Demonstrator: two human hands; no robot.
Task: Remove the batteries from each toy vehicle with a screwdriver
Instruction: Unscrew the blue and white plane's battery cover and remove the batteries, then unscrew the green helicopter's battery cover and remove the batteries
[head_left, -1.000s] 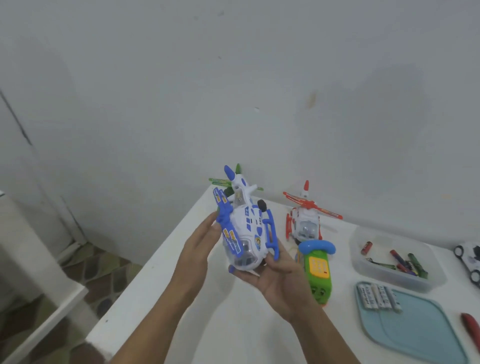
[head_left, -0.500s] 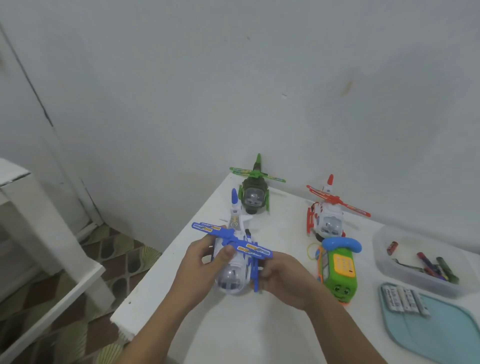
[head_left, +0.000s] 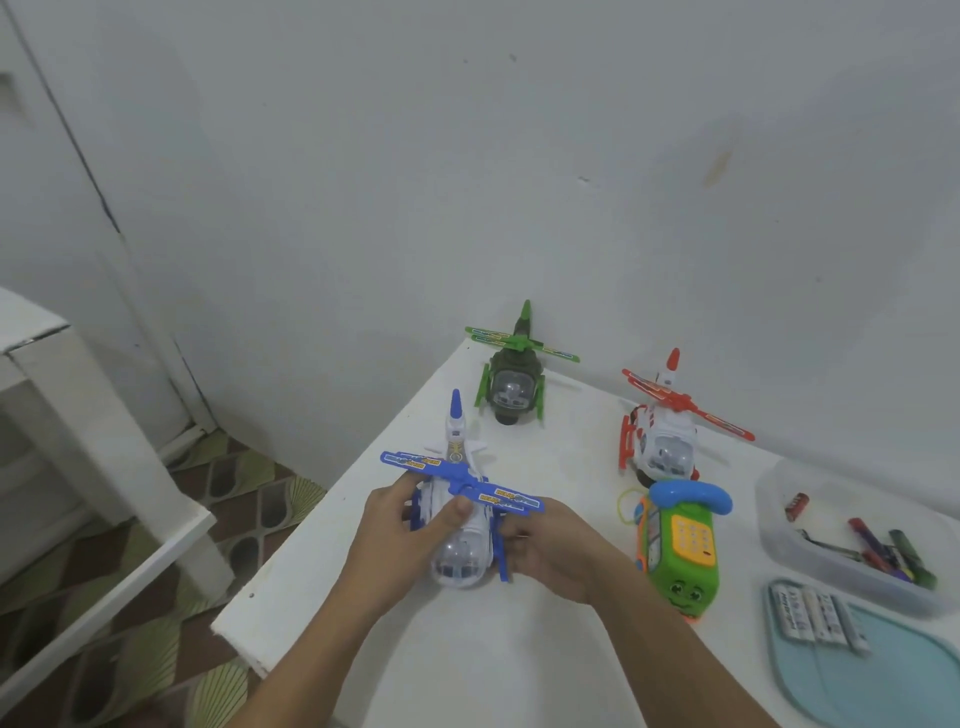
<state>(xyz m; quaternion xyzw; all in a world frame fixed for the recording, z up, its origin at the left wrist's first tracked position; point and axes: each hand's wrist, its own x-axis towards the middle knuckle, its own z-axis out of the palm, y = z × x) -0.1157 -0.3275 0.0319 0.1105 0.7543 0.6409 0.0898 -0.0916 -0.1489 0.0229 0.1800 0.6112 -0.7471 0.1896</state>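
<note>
Nearest to us, both hands are on the blue helicopter (head_left: 462, 525), which sits low at the near left part of the white tabletop (head_left: 467, 654). We cannot tell if its skids touch the surface. The left hand (head_left: 392, 538) grips the left side of the body, with the thumb laid over the top just under the rotor. The right hand (head_left: 553, 553) holds the right side, and its fingers (head_left: 517, 538) are curled in at the blue skid. Neither hand has a tool.

The relation that matters is how the toy lies. It is upright with the rotor on top. Its long axis runs straight away from us, so the clear nose points to us and the blue tail points to the wall. The underside faces down and is hidden. We judge that the battery cover is there, so the toy must be rolled over before any screw can be reached.

To the right and a little farther are a teal lid (head_left: 893, 691) with several batteries (head_left: 815, 616) lying side by side on it, and a green phone toy (head_left: 678, 558). Behind the lid is a clear container (head_left: 774, 512) with small coloured pieces. We cannot say if a screwdriver is among them. All of this is on the right, so the right hand is the nearer one to reach there.

Farther back stands the red helicopter (head_left: 662, 444), and the green helicopter (head_left: 511, 387) is nearest to the wall. Both are upright and well apart from the hands.
</note>
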